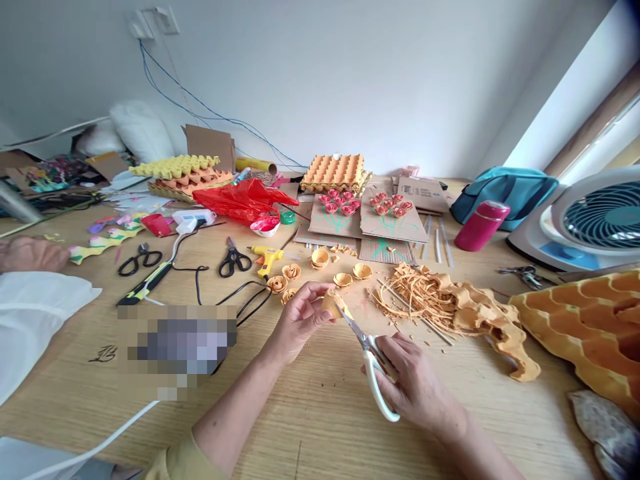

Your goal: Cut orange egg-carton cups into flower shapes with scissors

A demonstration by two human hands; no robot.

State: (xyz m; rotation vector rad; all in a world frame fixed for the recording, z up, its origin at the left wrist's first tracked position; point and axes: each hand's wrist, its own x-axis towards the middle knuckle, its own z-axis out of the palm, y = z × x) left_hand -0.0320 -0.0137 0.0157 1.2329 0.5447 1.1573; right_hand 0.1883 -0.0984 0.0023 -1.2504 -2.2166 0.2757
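My left hand [306,311] pinches a small orange egg-carton cup [333,303] above the table. White-handled scissors [374,373] are in my right hand [413,377], their blades reaching the cup's right side. Behind my left hand lie carton flowers [291,271] and loose cups [362,271]. A pile of thin carton strips and scraps [415,293] spreads to the right, beside a torn carton piece [520,357].
A yellow glue gun [265,259] and black scissors [234,259] lie left of centre. Cardboard with red flowers [393,213] stands behind. A pink bottle [481,225], a fan [600,220] and egg trays [590,327] are right. Another person's hand [33,254] rests far left.
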